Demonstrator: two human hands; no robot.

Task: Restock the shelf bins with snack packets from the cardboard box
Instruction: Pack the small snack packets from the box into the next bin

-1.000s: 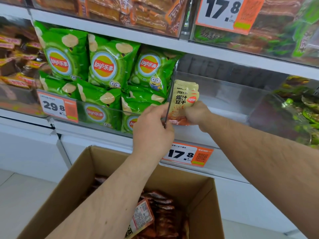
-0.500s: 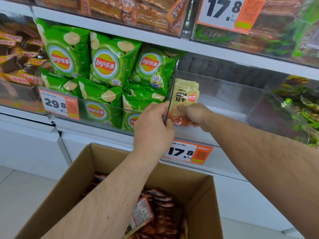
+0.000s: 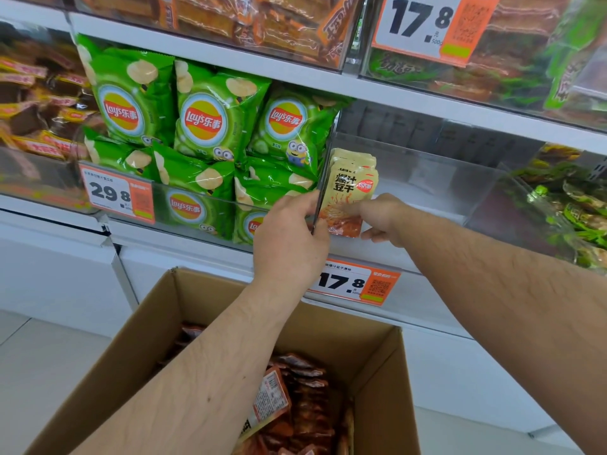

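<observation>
Right hand point(image 3: 381, 218) fingers pinch snack packets point(image 3: 351, 192) — left hand point(image 3: 289, 238) fingers grip divider point(image 3: 323, 178).

- Bright, even light across the frame, seemingly from overhead; shadows are soft and faint.
- White glare streaks the clear bin fronts point(image 3: 427, 178) at centre right and top.
- Wide-angle bending curves the shelf edges point(image 3: 203, 50) near the borders.
- Corners look softer, slightly smeared.

A white metal shelf point(image 3: 377, 254) is carrying clear plastic bins point(image 3: 427, 165) side by side: one is holding green crisp bags point(image 3: 210, 126), the next pale yellow snack packets point(image 3: 353, 178). An open brown cardboard box point(image 3: 131, 343) of reddish packets is sitting below it.
</observation>
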